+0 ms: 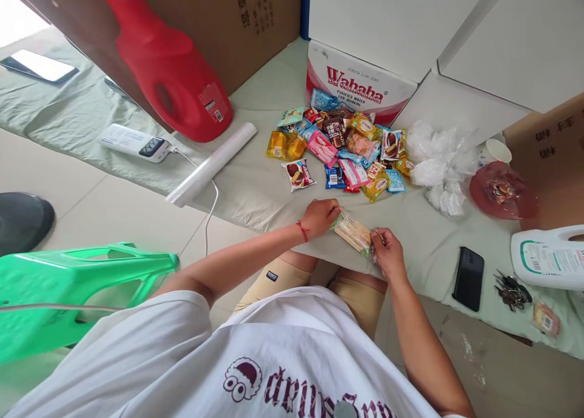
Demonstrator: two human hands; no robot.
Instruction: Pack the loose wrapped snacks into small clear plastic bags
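A clear-wrapped packet of pale wafer-like biscuits [353, 233] is stretched between my two hands, above the near edge of the cloth-covered surface. My left hand [320, 217], with a red string bracelet on its wrist, pinches the wrapper's left end. The other end is gripped between the fingers of my right hand [387, 252]. Just beyond my hands lies a heap of colourful wrapped snacks [342, 141]. One chocolate-pie packet [298, 174] sits a little apart, at the heap's front left.
Left of the heap are a plastic-film roll [212, 163], a power bank [134, 143] with a cable and a red jug [173, 77]. Crumpled clear bags [440, 156], a reddish dish [504, 193], a black phone [469, 278] and keys [512, 291] lie right. A Wahaha box [356, 80] stands behind.
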